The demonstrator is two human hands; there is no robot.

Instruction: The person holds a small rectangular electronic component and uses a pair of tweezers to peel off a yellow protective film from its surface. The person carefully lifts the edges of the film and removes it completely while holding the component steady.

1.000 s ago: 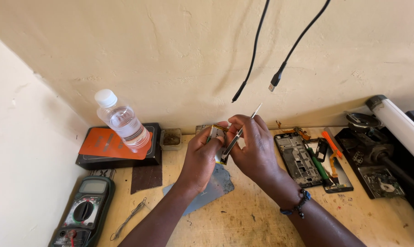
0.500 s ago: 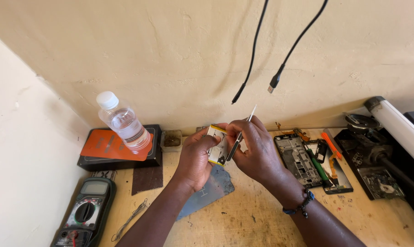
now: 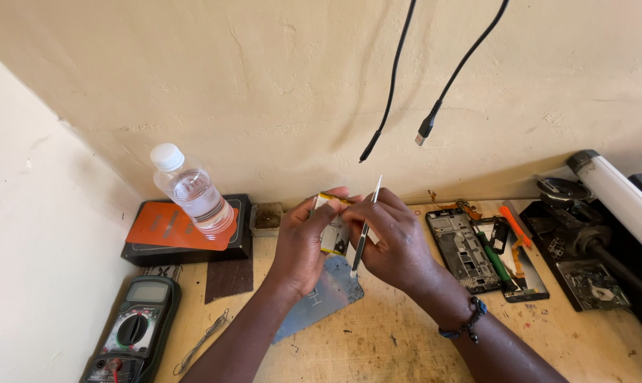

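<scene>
Yellow-edged flat battery pack lifted closer between your hands.

Your left hand pinches it above the blue mat, a little higher than a moment ago. Your right hand has its fingers closed round the thin metal tool, now upright beside the pack, so the prying looks under way.

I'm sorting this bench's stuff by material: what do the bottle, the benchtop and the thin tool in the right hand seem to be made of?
Bottle: clear plastic, glossy, white cap; see-through walls.
Benchtop: bare wood or board, matte, scratched and stained.
Thin tool in the right hand: probably metal; slim, pale sheen along the shaft, though too small to be sure.
</scene>
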